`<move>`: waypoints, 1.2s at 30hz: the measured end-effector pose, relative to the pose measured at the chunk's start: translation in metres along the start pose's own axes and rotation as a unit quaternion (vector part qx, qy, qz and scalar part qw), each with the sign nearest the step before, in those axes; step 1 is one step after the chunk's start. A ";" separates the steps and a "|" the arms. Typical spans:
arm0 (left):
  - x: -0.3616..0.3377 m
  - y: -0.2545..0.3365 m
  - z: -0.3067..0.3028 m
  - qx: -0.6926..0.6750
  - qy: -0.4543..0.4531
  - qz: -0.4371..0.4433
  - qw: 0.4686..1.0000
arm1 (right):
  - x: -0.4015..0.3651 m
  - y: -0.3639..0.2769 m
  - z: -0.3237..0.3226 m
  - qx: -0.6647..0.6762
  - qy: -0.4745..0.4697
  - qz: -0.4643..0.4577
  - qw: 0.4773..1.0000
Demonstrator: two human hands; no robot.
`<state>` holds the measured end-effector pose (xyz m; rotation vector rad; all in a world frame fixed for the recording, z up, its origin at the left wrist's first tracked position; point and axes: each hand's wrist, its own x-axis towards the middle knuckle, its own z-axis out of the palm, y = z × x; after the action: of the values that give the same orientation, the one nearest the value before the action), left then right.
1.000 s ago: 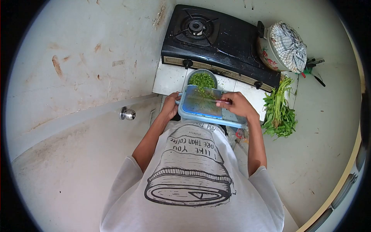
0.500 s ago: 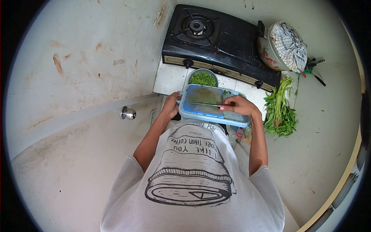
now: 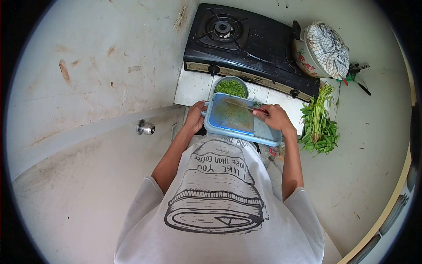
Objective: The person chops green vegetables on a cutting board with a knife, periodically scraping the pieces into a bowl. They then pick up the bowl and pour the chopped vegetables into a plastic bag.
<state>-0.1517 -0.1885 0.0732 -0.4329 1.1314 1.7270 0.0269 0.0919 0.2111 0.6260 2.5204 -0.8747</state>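
- The left hand has its fingers closed over the left edge of a blue cutting board, holding it raised and tilted over the table.
- The right hand has its fingers wrapped round the handle of a knife. The blade reaches leftward from those fingers and lies across the far part of the board.
- Fine green scraps cling to the board's surface between the two sets of fingers.
- A grey bowl of chopped greens stands just beyond the fingers of both hands, at the board's far edge. The pictures do not show whether board and bowl touch.
- Farther beyond the fingers sits a black gas stove.
- Out past the right fingers stands a flowered pot covered with a checked cloth.
- A bunch of leafy stems lies to the right of the right fingers, near but apart.
- A metal door knob shows well to the left of the left fingers.
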 end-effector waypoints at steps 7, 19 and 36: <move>0.000 -0.002 -0.002 -0.003 -0.005 0.000 1.000 | -0.018 -0.021 -0.013 0.166 -0.117 0.002 0.979; 0.000 -0.004 0.009 -0.027 0.016 0.020 0.999 | -0.045 -0.099 -0.064 -0.012 -0.018 -0.125 0.992; -0.004 0.014 0.029 -0.021 0.019 0.020 0.999 | -0.048 -0.104 -0.079 -0.069 -0.054 -0.070 0.994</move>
<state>-0.1563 -0.1671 0.0975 -0.4737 1.1388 1.7870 -0.0059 0.0573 0.3416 0.3535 2.5232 -0.7515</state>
